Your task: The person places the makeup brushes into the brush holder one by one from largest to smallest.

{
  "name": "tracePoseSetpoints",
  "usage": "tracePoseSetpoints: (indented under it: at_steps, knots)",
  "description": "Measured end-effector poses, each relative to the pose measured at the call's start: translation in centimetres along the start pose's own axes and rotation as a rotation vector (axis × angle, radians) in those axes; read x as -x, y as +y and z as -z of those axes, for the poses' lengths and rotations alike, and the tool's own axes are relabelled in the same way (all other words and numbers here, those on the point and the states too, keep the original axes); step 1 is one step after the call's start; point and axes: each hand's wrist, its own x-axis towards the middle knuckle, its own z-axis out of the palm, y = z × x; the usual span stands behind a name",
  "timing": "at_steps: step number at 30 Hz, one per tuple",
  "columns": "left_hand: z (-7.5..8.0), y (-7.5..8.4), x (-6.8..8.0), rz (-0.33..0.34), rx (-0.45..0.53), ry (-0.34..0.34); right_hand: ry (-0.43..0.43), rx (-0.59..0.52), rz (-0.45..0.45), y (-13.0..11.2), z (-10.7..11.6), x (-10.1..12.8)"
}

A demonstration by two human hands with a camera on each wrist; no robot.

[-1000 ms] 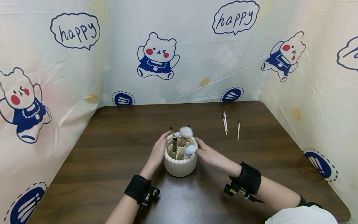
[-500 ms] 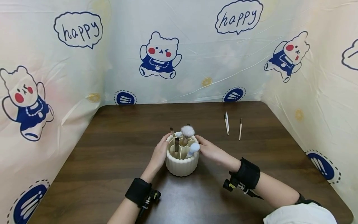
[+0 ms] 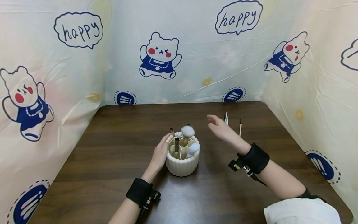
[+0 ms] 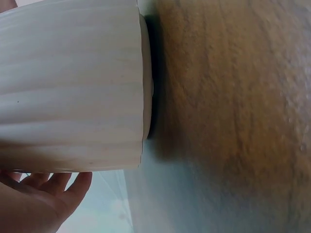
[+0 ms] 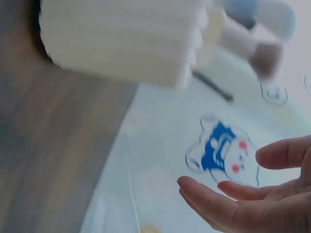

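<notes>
Evidently the left hand (image 3: 160, 154), at the brush holder's nine o'clock, curls round its side, probably steadying it; the thumb's contact is hard to make out. The brush holder (image 3: 181, 168) stands upright mid-desk (image 3: 126, 140), its dividers likely keeping the brushes (image 3: 187, 132) spread. At its two o'clock the right hand (image 3: 222, 128), fingers and thumb apart, holds nothing, near the slim sticks (image 3: 227, 118). Open wood lies at eleven and six; the far edge (image 3: 167, 105) bounds twelve.

A round, ribbed cream holder (image 3: 182, 167) stands upright on the surface (image 3: 112, 149); brushes (image 3: 188, 132) stand heads up in its compartments.
</notes>
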Motion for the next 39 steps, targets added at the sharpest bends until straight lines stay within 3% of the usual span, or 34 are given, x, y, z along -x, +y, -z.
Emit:
tracePoseSetpoints:
  at_steps: [8, 14, 25, 39]
  knots:
    - [0.0, -0.2, 0.0, 0.004, -0.007, 0.004, 0.04, -0.006, -0.04, 0.8, 2.7, -1.2]
    - [0.1, -0.2, 0.1, 0.018, 0.001, -0.008, 0.049, -0.06, -0.062, 3.0, 3.6, -1.9]
    - [0.1, -0.1, 0.0, 0.03, 0.002, -0.015, 0.141, 0.01, -0.173, 6.2, 6.2, -2.5]
    - [0.2, 0.0, -0.1, 0.042, 0.009, -0.019, 0.202, 0.041, -0.231, 9.5, 7.7, -2.7]
